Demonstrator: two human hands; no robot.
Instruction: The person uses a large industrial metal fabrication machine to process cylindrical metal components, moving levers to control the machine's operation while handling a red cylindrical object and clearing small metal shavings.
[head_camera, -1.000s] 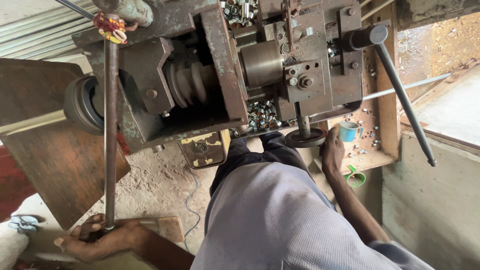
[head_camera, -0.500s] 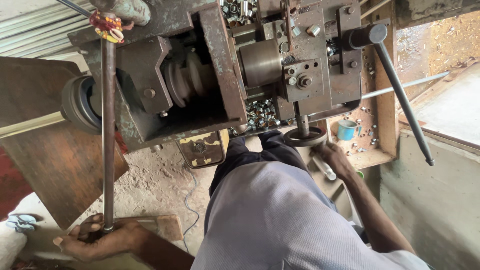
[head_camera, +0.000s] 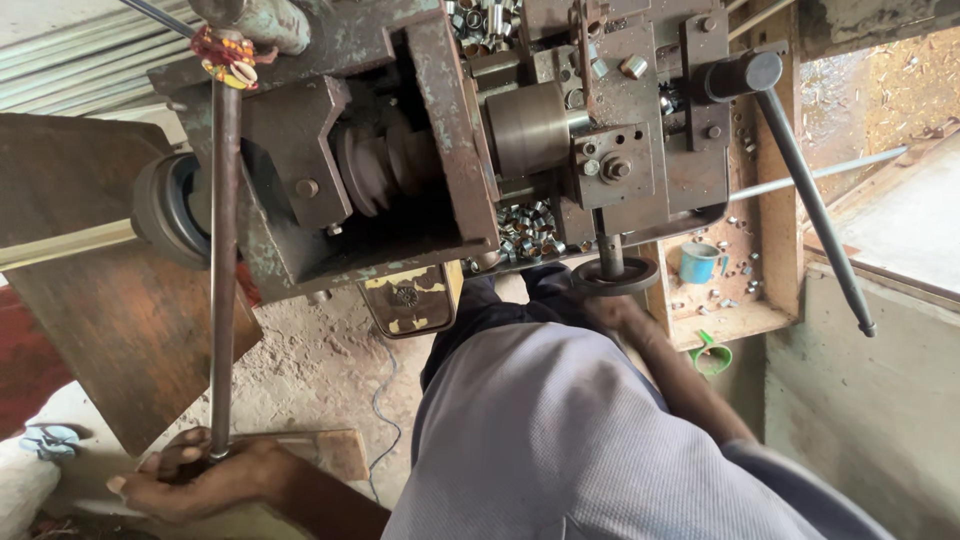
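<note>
Left hand (head_camera: 205, 480) gripped the long rusty steel lever bar (head_camera: 224, 270) low for leverage; right hand (head_camera: 612, 312) blurred at the small dark handwheel (head_camera: 614, 277), grip unclear.

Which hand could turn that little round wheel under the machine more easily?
Probably the right hand. It sits just below the small round handwheel, almost touching it, though blurred. The left hand is far off at the lower left, wrapped around the bottom of the long metal rod.

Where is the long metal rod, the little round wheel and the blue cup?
long metal rod (head_camera: 224, 270), head view, middle of its shaft.
little round handwheel (head_camera: 614, 277), head view, its front rim.
blue cup (head_camera: 697, 263), head view, its side wall.
</note>
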